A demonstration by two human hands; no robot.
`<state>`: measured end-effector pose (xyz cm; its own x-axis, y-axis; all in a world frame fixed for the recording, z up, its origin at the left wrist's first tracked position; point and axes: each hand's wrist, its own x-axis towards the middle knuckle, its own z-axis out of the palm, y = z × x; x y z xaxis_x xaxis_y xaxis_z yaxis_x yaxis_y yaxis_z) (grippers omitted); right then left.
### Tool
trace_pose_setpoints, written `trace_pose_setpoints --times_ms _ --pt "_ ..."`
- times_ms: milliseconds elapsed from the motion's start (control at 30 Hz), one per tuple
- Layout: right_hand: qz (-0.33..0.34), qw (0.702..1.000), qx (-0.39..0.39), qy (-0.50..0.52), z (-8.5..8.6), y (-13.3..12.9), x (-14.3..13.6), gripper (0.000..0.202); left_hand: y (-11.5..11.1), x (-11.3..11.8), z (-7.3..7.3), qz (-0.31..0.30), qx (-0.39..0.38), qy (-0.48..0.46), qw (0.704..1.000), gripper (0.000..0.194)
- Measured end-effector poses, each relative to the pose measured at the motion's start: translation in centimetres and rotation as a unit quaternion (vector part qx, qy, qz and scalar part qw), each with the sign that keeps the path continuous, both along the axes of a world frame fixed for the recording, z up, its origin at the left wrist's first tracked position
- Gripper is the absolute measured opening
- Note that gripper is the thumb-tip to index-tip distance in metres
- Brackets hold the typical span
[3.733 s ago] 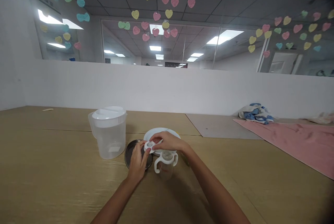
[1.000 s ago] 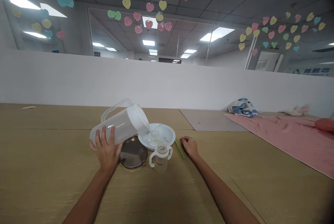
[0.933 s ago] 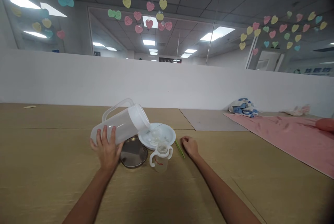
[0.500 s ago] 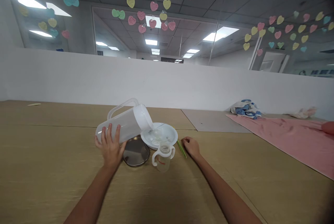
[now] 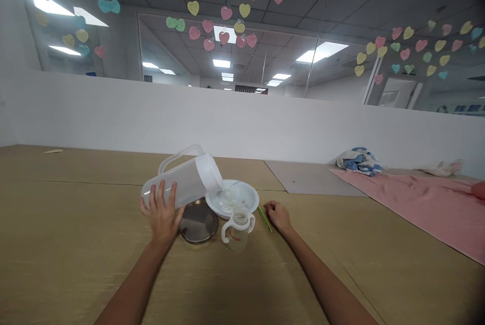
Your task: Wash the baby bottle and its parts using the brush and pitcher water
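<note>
My left hand (image 5: pixel 163 216) grips the body of a translucent pitcher (image 5: pixel 184 181), which is tipped to the right with its white lid over the left edge of a white bowl (image 5: pixel 250 198). Clear contents too small to make out lie in the bowl. A dark round metal tray (image 5: pixel 199 223) lies beside my left hand. In front of the bowl stands a clear bottle (image 5: pixel 238 236) with two white handles. My right hand (image 5: pixel 278 215) rests on the table with its fingers curled, beside thin green stalks (image 5: pixel 265 218); what it holds, if anything, is hidden.
A brown table (image 5: pixel 76 244) stretches across the view up to a white wall. At the right lie a pink cloth (image 5: pixel 420 209), a blue and white cloth bundle (image 5: pixel 358 161) and a grey sheet (image 5: pixel 314 178). A thin pale piece (image 5: pixel 53 151) lies at the far left.
The whole view has shifted slightly. Both hands, the tipped pitcher and the things around them keep nearly the same places relative to one another.
</note>
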<state>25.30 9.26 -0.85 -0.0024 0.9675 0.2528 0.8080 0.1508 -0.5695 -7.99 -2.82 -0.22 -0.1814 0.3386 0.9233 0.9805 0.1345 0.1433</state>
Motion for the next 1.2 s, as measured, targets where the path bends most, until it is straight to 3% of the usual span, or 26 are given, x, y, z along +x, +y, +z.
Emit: trace_pose_setpoints --times_ms 1200 --pt "0.021 0.998 -0.025 0.054 0.18 0.12 0.34 0.032 -0.10 0.07 -0.05 -0.007 -0.021 -0.021 1.000 0.057"
